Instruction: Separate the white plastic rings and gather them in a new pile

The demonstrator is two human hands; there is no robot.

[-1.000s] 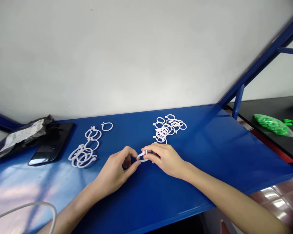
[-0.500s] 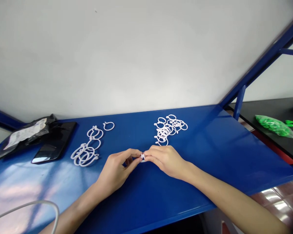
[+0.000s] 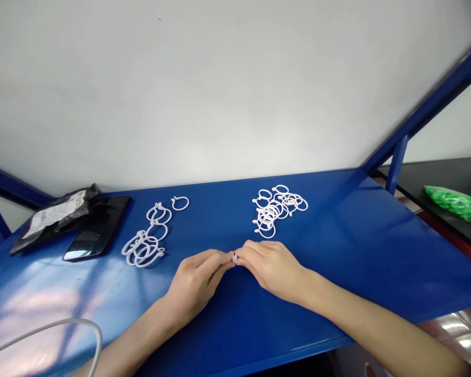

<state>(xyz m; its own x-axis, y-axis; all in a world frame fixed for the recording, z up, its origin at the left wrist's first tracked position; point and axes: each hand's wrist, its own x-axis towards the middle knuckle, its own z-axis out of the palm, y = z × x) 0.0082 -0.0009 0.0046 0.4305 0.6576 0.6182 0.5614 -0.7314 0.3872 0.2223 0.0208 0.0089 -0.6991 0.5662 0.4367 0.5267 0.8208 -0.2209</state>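
My left hand point(image 3: 199, 280) and my right hand point(image 3: 275, 267) meet over the blue table, fingertips pinched together. Between them is a small white plastic ring point(image 3: 234, 258), mostly covered by the fingers, so its full shape is hidden. Both hands are closed on it from opposite sides. Beyond my right hand lies a heap of thin white rings point(image 3: 272, 209) with small knobs. To the left of my left hand, a looser group of white rings point(image 3: 143, 250) with small eyelets lies on the table, and a single white ring point(image 3: 180, 204) sits apart behind them.
A black plastic package point(image 3: 55, 214) with a white label and a dark phone point(image 3: 90, 241) lie at the left. A pale cable point(image 3: 43, 329) loops across the front left. Blue frame bars point(image 3: 396, 165) rise at the right; beyond, a bag of green pieces point(image 3: 455, 203) rests on a black surface.
The view has turned slightly left, so everything appears shifted right. My fingers have pressed closer together, and less of the white ring between them shows.
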